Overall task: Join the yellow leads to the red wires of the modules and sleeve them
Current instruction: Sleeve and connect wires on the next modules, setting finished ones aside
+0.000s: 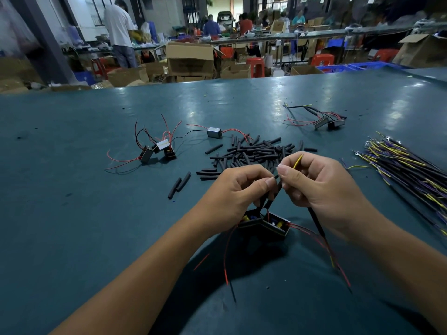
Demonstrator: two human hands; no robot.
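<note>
Left hand point(238, 189): pinches black sleeving at thumb and forefinger. Right hand point(314, 182): pinches a yellow lead point(298, 161), whose tip rises above its fingers. Two modules point(263, 222): hanging just below both hands, red wires point(314, 234) trailing. Heap of black sleeves point(254, 151): just beyond the hands on the table point(72, 213). Bundle of yellow-tipped leads point(406, 165): right of the right hand. Three modules point(158, 149): beyond, left of the left hand.

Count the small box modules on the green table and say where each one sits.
8: three clustered at far left, one alone behind the sleeve pile, two at far right, and two below the hands. Wires or hands may hide more.
</note>
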